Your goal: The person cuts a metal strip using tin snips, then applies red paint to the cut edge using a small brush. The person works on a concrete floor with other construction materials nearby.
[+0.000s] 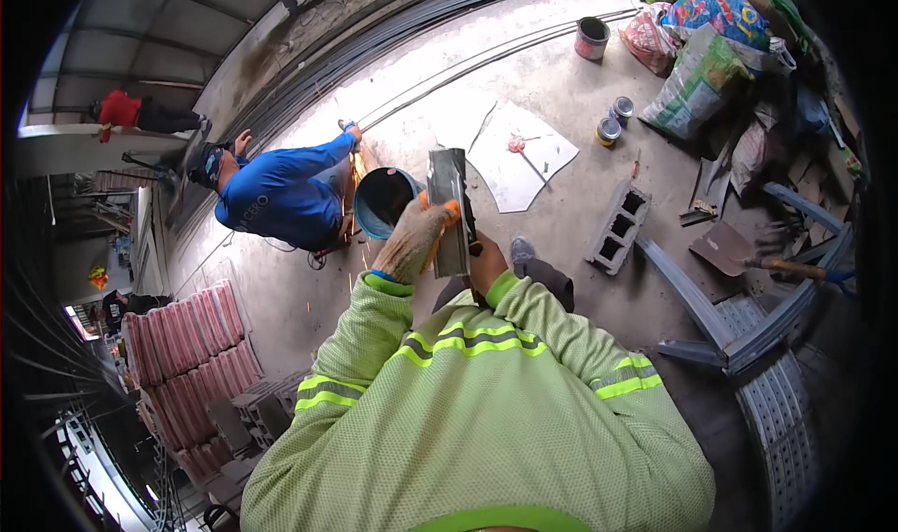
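Floor (561,92) below, metal strip (447,181) between hands (410,242) (488,262).

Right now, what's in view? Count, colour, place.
Metal piece: one, grey, between hands
Bucket: one, blue, left of it
Sheet: one, white, floor ahead
Pail: one, reddish, far floor
Small cans: two, mixed, near sheet
Sacks: several, mixed, upper right
Concrete block: one, grey, right
Shovel: one, brown blade, right
Steel beams: several, grey, right
Slabs: many, reddish, stacked left
Bars: many, dark, upper left
People: at least three, blue, red, green, upper left
Shirt: one, lime, bottom
Left hand: one, grey-orange glove, on metal piece
Right hand: one, partly hidden, beside it
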### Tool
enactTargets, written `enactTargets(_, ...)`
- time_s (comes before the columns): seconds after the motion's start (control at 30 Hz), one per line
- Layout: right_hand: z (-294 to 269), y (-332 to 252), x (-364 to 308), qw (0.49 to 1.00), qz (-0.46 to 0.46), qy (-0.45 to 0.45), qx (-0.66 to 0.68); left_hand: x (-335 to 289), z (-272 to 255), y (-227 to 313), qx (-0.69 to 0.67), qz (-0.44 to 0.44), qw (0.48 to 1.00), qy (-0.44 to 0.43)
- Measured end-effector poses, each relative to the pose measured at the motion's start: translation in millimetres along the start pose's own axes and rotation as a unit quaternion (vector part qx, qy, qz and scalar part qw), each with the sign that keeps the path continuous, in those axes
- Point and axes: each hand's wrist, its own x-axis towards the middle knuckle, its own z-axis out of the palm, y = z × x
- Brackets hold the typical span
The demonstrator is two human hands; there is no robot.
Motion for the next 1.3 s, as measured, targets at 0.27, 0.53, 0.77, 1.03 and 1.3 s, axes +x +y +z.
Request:
enactTargets(0.27, -12, -3, -1, 0.99, -0.036, 0.004, -0.136, 0, -14, -11, 0.041, -0.056, 0.997, -0.046)
enactTargets(0.53, -13, 12, 1, 0.978, -0.022, 0.078, -0.19, -5, -6, -14, 0.02, -0.042, 0.998, -0.032)
enactTargets(0.77, 7, 25, 22, 0.968, -0.068, 0.145, -0.195, 7, -21, -16, -0.006, -0.034, 0.998, -0.061)
enactTargets(1.03, -34, 22, 80, 0.961, 0.115, 0.238, -0.078, 19, -42, -3, -0.13, -0.062, 0.989, 0.015)
enactTargets(1.3, -213, 42, 59, 0.852, 0.248, 0.431, 0.162, 100, -162, -100, -0.18, -0.036, 0.967, 0.175)
